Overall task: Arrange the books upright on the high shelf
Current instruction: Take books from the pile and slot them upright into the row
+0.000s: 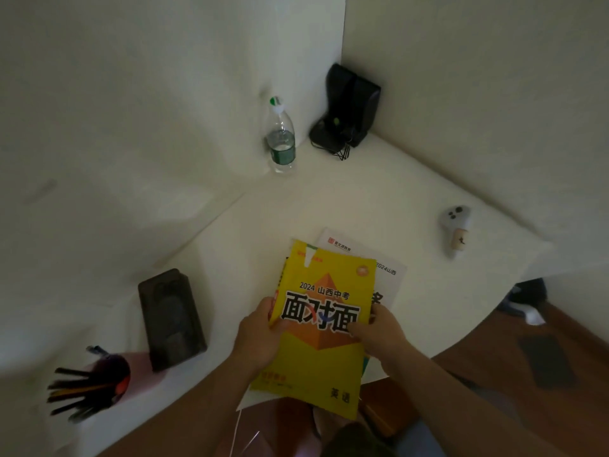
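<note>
Both hands hold a yellow book (324, 324) at the lower centre of the frame, above the near edge of a white table (379, 199). The left hand (260, 338) grips the book's left edge, fingers curled around it and thumb on the cover. The right hand (379, 331) grips the right edge, thumb pressed on the cover, fingers hidden behind. The front cover faces the camera, with its top edge pointing away from the person. A white book (389, 275) lies directly behind the yellow one, partly covered by it.

A water bottle (280, 136) stands upright at upper centre, near a black device (349, 107) in the corner. A white controller (456, 225) lies at centre right. A dark tray (171, 319) sits at centre left, and a pen holder (99, 380) with pencils occupies the lower left.
</note>
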`<state>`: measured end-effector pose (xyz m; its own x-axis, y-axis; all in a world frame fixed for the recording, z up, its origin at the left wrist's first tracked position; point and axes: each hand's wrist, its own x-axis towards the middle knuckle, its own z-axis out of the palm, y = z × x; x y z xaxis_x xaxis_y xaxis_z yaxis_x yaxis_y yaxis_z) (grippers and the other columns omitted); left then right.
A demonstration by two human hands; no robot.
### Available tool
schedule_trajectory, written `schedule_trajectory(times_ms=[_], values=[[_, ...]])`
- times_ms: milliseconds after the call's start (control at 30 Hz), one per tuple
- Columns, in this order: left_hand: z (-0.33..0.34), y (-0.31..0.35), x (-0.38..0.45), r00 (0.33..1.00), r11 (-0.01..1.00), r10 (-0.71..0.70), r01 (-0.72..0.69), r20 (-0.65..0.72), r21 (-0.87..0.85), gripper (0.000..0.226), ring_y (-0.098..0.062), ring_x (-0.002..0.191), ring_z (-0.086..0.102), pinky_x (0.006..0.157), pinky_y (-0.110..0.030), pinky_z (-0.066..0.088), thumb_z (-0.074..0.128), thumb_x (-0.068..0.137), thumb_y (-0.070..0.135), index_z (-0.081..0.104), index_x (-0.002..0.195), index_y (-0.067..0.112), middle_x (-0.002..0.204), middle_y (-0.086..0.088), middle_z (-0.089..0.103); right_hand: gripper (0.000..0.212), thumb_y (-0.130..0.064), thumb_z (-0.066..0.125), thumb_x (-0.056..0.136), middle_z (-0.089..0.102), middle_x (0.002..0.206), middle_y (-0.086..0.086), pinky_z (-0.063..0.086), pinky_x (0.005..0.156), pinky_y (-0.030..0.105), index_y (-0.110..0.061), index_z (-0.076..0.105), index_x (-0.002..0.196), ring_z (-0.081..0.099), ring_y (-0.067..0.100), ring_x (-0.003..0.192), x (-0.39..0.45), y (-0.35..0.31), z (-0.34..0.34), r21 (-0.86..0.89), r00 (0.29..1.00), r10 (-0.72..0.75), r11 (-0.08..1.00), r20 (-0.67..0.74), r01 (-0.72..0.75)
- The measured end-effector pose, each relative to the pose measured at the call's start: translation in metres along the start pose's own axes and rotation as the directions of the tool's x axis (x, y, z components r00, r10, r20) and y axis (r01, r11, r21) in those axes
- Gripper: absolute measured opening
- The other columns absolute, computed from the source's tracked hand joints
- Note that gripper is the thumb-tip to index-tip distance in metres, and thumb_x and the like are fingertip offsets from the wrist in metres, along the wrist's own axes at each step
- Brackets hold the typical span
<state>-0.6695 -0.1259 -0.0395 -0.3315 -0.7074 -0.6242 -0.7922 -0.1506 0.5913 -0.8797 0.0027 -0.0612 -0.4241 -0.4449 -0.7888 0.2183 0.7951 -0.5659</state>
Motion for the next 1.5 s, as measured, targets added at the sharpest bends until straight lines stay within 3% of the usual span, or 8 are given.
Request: schedule_trajectory(times_ms=[267,433,567,700,833,1033,1200,1500], values=[[0.001,0.014,0.024,0.982,1.000,-0.007,0.009,-0.187,0.013,0.012,-0.019,0.093,0.064,0.074,-0.034,0.051,0.053,0.106,0.021,0.061,0.114,0.026,0.106,0.002,0.067,0.050,-0.020,0.069,0.093,0.059,0.132,0.005,0.061,0.084,0.041,-0.023,0.058,0.141,0.065,0.025,0.110,-0.002,0.019,-0.013,-0.114,0.964,-0.078,0.992,-0.254,0.050],[0.004,0.021,0.017,0.992,0.959,-0.082,0.103,0.091,-0.263,0.018,-0.007,0.102,0.063,0.081,-0.032,0.049,0.046,0.111,0.029,0.062,0.120,0.033,0.113,0.013,0.069,0.070,-0.013,0.074,0.093,0.059,0.143,0.011,0.059,0.096,0.056,-0.015,0.043,0.156,0.063,0.026,0.106,0.000,0.012,-0.016,0.358,0.963,0.187,0.927,-0.195,-0.107],[0.009,0.024,0.016,0.970,0.930,-0.108,0.176,0.216,-0.322,0.039,-0.021,0.099,0.076,0.088,-0.042,0.060,0.044,0.105,0.059,0.073,0.112,0.035,0.106,0.004,0.079,0.034,-0.014,0.074,0.095,0.078,0.102,0.020,0.062,0.070,0.046,-0.006,0.064,0.127,0.076,0.036,0.083,0.001,-0.005,-0.029,0.504,0.959,0.277,0.838,-0.065,-0.208],[0.022,0.017,0.005,0.968,0.914,-0.061,0.152,0.245,-0.376,0.034,-0.023,0.096,0.077,0.080,-0.042,0.065,0.065,0.102,0.042,0.051,0.133,0.038,0.121,-0.004,0.073,0.029,-0.020,0.085,0.086,0.081,0.090,0.014,0.066,0.075,0.052,-0.014,0.075,0.113,0.079,0.033,0.078,0.002,-0.010,-0.030,0.203,0.987,0.145,0.971,-0.067,-0.129],[0.030,0.003,0.000,0.952,0.842,-0.135,0.256,0.274,-0.474,0.079,-0.026,0.098,0.076,0.075,-0.039,0.064,0.088,0.084,0.025,0.031,0.138,0.035,0.125,-0.008,0.069,0.047,-0.046,0.082,0.068,0.071,0.105,0.005,0.064,0.076,0.042,-0.032,0.062,0.108,0.074,0.024,0.086,0.011,-0.009,-0.015,-0.228,0.990,-0.059,0.973,-0.129,0.029],[0.011,0.000,-0.005,0.955,0.793,-0.072,0.228,0.286,-0.564,0.048,-0.033,0.108,0.074,0.096,-0.058,0.058,0.073,0.094,0.004,0.058,0.138,0.018,0.126,-0.015,0.073,0.049,-0.018,0.088,0.081,0.070,0.110,0.009,0.066,0.073,0.049,-0.021,0.052,0.114,0.076,0.026,0.087,-0.002,-0.024,-0.011,-0.009,0.995,-0.091,0.996,-0.049,0.091],[-0.035,0.043,-0.027,0.938,0.860,0.184,-0.008,0.295,-0.511,0.041,-0.024,0.109,0.075,0.083,-0.034,0.062,0.066,0.098,0.001,0.061,0.134,0.020,0.121,-0.003,0.077,0.067,-0.017,0.086,0.078,0.075,0.122,0.019,0.065,0.077,0.046,-0.013,0.055,0.137,0.077,0.037,0.102,-0.006,-0.038,-0.030,0.411,0.961,-0.157,0.910,0.230,0.050],[-0.079,0.075,-0.014,0.965,0.819,0.226,-0.263,-0.134,-0.510,0.028,-0.024,0.106,0.073,0.097,-0.047,0.057,0.082,0.086,0.026,0.074,0.112,0.022,0.109,-0.003,0.078,0.040,0.004,0.088,0.078,0.081,0.091,-0.017,0.059,0.074,0.020,-0.027,0.076,0.100,0.076,0.002,0.086,-0.036,-0.111,-0.024,0.155,0.821,-0.570,0.808,-0.038,0.569]])
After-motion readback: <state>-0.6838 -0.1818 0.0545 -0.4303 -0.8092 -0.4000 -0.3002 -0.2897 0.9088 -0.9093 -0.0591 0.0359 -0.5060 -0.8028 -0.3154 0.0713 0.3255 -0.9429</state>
